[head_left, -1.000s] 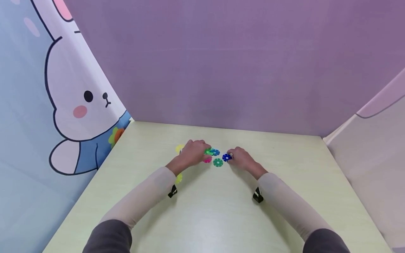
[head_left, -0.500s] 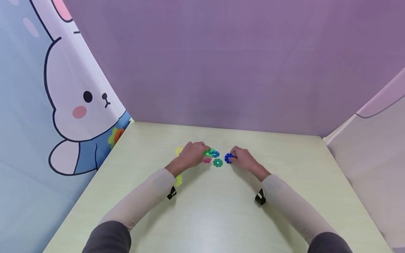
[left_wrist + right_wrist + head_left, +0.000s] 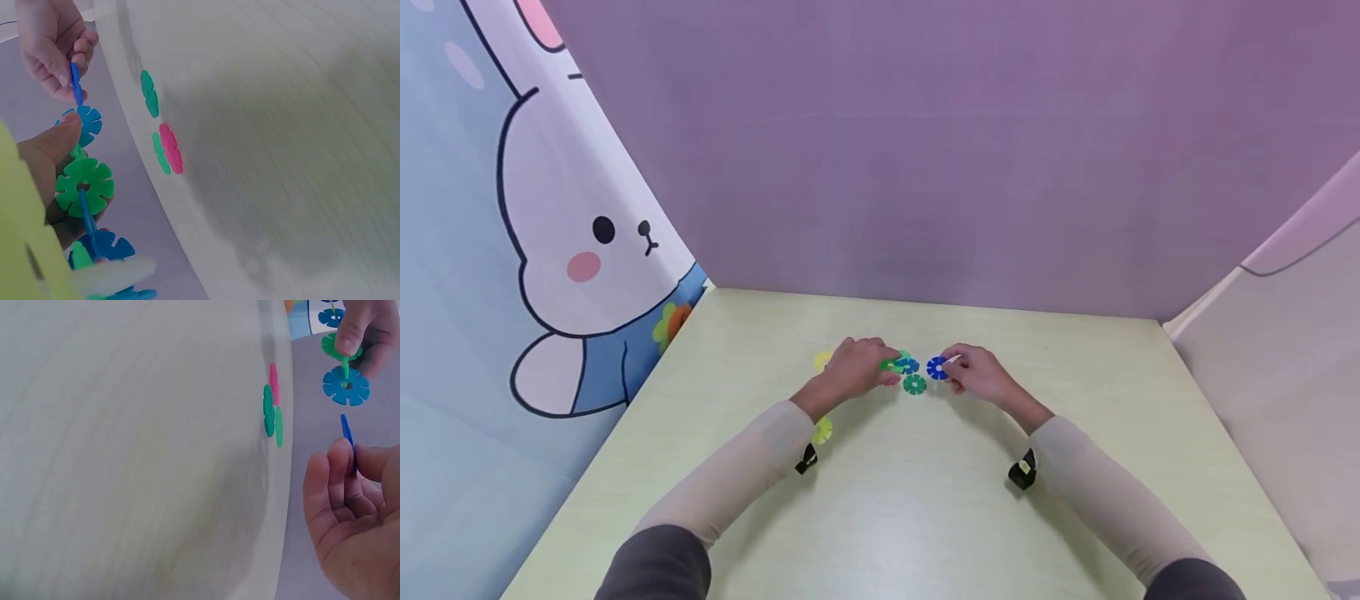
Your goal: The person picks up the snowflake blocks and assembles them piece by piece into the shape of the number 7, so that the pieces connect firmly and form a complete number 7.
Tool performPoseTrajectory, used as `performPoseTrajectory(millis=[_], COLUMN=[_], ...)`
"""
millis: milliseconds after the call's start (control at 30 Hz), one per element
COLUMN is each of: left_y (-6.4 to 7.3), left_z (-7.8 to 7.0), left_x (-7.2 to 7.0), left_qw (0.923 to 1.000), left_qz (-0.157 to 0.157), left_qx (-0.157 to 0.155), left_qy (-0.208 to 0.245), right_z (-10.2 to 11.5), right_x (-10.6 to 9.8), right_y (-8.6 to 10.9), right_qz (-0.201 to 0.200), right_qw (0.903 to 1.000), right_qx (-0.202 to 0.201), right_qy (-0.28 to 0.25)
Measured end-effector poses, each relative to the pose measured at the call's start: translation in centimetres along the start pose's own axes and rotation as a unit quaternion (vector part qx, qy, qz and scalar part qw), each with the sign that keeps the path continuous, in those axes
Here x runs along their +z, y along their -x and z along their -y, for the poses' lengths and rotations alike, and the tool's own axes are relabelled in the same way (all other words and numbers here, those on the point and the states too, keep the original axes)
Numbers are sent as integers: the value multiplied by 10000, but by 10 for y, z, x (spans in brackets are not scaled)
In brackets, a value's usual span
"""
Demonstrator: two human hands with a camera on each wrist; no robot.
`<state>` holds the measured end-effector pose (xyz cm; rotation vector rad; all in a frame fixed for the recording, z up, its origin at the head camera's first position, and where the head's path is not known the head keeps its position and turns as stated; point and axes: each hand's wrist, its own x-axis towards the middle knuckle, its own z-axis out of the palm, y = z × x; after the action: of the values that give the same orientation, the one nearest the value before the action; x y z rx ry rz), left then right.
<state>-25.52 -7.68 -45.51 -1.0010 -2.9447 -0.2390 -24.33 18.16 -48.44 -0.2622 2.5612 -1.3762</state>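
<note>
Both pieces of interest are held above the table, one per hand.

Right hand: thumb and index finger pinch a dark blue disc by the right part of its rim; the left part is free.

Left hand: thumb and fingers grip a chain of slotted discs at its green discs, close to the right end. The end piece, a light blue disc, sticks out to the right of the left thumb.

Key relation: the dark blue disc lies directly right of the light blue disc, just beside it but apart. A narrow gap shows in the head and right wrist views; the left wrist view lines the two up, so the gap cannot be read there.

Orientation: in both wrist views the dark blue disc is nearly edge-on, its long direction aimed at the light blue disc, which shows its face. Planes judged crosswise; slot alignment cannot be told. The left hand is nearer to the light blue disc.

Loose on table: a teal disc near side of the held pieces; a pink disc farther left.
</note>
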Motion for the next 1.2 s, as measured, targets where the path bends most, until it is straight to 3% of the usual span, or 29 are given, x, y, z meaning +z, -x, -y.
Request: performPoseTrajectory(millis=[233, 767, 1200], left_y=[-1, 0, 2], left_z=[0, -6, -9], left_x=[2, -1, 1], left_qw=[9999, 9998, 9993], left_qz=[31, -42, -228], left_qx=[-57, 90, 189], left_qy=[-84, -156, -218], right_z=[3, 11, 12], right_x=[2, 5, 9], right_y=[-1, -2, -2], right_qz=[124, 310, 163], right_qw=[9986, 9965, 9915], right_qx=[274, 234, 307], right_qy=[-435, -744, -1252])
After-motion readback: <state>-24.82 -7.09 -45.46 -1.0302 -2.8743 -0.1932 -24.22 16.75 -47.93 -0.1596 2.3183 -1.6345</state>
